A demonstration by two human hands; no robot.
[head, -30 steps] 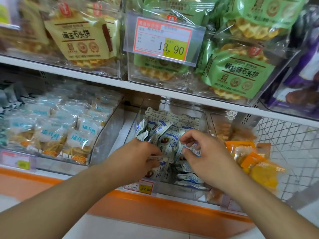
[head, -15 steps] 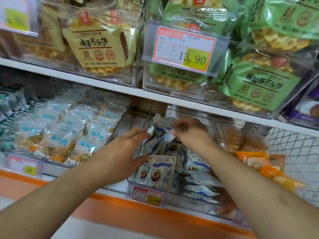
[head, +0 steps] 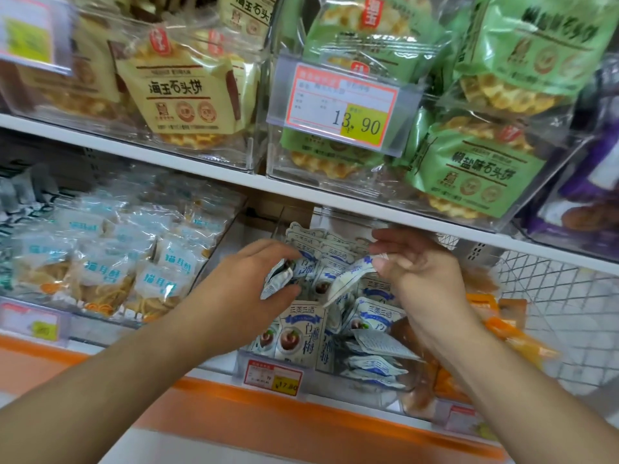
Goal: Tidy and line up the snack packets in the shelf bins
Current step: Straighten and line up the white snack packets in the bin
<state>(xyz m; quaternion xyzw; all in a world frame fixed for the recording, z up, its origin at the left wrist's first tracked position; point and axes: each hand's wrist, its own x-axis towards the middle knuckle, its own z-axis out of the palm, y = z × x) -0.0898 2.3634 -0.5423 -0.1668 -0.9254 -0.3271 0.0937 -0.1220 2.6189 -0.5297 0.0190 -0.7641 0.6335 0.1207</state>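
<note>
both hands work in the clear bin (head: 321, 371) at the lower shelf's front edge: the left hand (head: 244, 289) pinches a crumpled packet (head: 278, 279), the right hand (head: 418, 272) holds another packet (head: 348, 279) by its top seam. these packets look light, soft and slick, so a grip on the sealed edges seems safest.

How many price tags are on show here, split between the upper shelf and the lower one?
Upper shelf price tags: 2
Lower shelf price tags: 3
Total: 5
</note>
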